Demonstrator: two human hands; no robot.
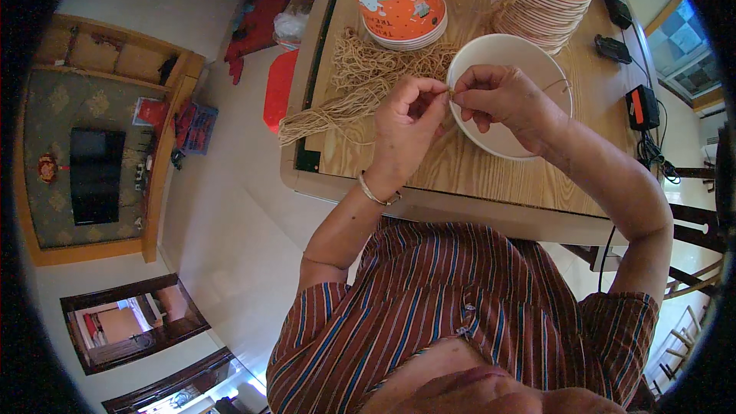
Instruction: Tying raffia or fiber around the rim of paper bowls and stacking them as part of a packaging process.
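Observation:
A white paper bucket [529, 52] stands mouth up near the table's front edge. At its left rim, the fingertips of my left hand [405, 126] and my right hand [510, 103] meet in a pinch, closed on a short bit of twine that mostly hides between them. Another thin strand of twine [558, 86] shows at the bucket's right side, beyond my right wrist. Left of the bucket lies a loose bundle of tan twine [341, 111], partly behind my left hand. An orange printed paper bucket [399, 11] sits upside down behind the bundle.
A stack of nested orange buckets [546, 0] with twine at their sides stands at the back right. Black adapters and a black-and-orange device [642, 107] with cables lie along the table's right edge. A red stool [280, 92] is beside the wooden table [606, 157].

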